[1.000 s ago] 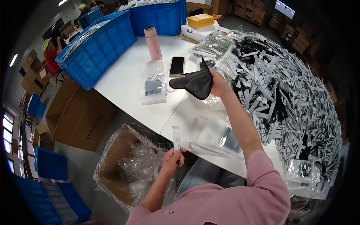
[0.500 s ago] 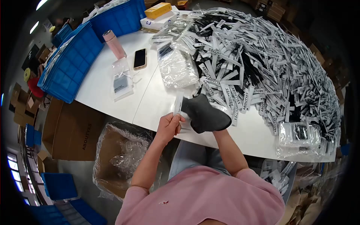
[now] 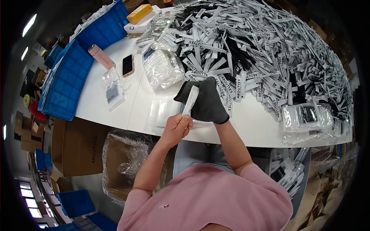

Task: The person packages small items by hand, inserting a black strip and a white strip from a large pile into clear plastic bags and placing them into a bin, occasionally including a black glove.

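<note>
Pink short-sleeved cloth and pale blue denim lie nearest, at 6 o'clock. Above them the left hand (image 3: 176, 128) is closed, thumb and fingers pinching the lower end of a narrow white printed strip (image 3: 190, 101), flat and straight-edged, that tilts up toward 1 o'clock. The right hand (image 3: 212, 104) is inside a matte dark-grey fabric mitt (image 3: 207, 109), soft and rounded; its fingers are covered, so I cannot tell whether they grip. The strip's upper part overlaps the mitt.

Below the tabletop, a brown cardboard box (image 3: 119, 178) with a crinkled clear plastic lining sits at 8 o'clock, and a grey bin (image 3: 302, 192) of loose packets at 4.

The smooth white table (image 3: 252, 129) has a curving front edge just under the wrists. Bare surface opens at 3 o'clock, up to a glossy clear-wrapped bundle (image 3: 306, 118), and at 9 o'clock, toward a flat frosted packet (image 3: 114, 92).

At 11 lies a shiny clear plastic bundle (image 3: 162, 67); at 10, a black-screened phone (image 3: 128, 66) and a pink cylindrical bottle (image 3: 101, 57), with ribbed blue plastic crates (image 3: 68, 82) behind. A ragged mound of thin, labelled black-and-white packets (image 3: 266, 54) spreads from 12 to 3.
</note>
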Demonstrator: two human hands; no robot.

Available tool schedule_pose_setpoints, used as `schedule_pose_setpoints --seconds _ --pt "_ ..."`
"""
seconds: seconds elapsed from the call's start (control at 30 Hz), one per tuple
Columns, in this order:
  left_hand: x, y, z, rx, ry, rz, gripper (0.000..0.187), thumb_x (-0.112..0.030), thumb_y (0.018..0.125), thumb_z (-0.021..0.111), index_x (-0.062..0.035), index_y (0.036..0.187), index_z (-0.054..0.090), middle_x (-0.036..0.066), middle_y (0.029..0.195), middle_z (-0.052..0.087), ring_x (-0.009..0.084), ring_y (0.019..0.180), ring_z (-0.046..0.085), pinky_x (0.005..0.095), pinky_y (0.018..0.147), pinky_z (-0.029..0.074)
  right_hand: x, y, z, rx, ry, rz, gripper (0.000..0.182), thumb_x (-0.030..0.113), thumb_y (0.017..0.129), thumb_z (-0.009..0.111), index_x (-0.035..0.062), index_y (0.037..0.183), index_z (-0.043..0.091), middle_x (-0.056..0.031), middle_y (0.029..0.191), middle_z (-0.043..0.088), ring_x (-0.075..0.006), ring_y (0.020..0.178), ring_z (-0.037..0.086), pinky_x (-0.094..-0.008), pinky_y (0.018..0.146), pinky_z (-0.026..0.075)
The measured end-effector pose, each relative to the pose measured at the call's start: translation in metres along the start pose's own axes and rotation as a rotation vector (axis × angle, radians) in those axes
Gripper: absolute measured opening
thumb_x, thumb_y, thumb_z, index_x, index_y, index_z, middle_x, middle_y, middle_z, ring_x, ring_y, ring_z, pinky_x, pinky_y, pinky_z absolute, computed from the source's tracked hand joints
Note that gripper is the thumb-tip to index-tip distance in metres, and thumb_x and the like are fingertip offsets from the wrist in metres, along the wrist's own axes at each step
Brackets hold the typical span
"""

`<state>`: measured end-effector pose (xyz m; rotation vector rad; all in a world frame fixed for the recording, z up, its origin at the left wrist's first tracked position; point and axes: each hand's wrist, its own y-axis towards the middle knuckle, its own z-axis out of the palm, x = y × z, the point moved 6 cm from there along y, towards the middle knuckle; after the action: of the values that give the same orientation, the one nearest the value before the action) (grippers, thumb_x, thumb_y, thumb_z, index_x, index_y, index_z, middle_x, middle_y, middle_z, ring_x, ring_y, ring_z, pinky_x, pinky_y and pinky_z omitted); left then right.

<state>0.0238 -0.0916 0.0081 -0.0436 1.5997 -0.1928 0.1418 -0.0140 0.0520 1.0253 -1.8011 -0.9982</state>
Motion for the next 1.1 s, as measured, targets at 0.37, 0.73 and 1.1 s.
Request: schedule_pose_setpoints --seconds 0.37,0.73,1.1 --pt "-0.010 0.005 -0.001 -0.166 0.313 0.243 0.036 -0.027 0.095 0.044 -0.0023 0.070 0.051 -0.002 0.049 0.041 0.0072 0.044 0.038 0.0232 0.043 0.032 0.005 -0.088 0.047 0.222 1.366 1.016 0.021 0.019 0.088 0.054 0.0033 0.102 0.056 -0.0048 0.076 0.054 -0.0136 0.062 0.051 -0.0264 0.051 0.045" --pt "0.002 -0.012 -0.006 -0.055 -0.172 0.075 0.036 -0.033 0.095 0.043 -0.0059 0.072 0.050 -0.003 0.048 0.036 0.0036 0.040 0.029 0.0206 0.038 0.021 0.013 -0.043 0.051 0.613 -0.587 -0.147 0.033 0.007 0.077 0.054 -0.0020 0.108 0.046 -0.0160 0.090 0.052 -0.0295 0.076 0.051 -0.0395 0.076 0.043" --pt "-0.056 -0.014 -0.052 -0.490 0.384 0.244 0.015 -0.012 0.081 0.064 0.0020 0.079 0.065 0.002 0.060 0.057 0.0050 0.056 0.048 0.0220 0.052 0.041 0.027 -0.034 0.044 0.801 -0.333 -0.068 0.010 0.006 0.062 0.056 0.0050 0.070 0.051 -0.0093 0.068 0.047 -0.0241 0.069 0.052 -0.0373 0.065 0.038"
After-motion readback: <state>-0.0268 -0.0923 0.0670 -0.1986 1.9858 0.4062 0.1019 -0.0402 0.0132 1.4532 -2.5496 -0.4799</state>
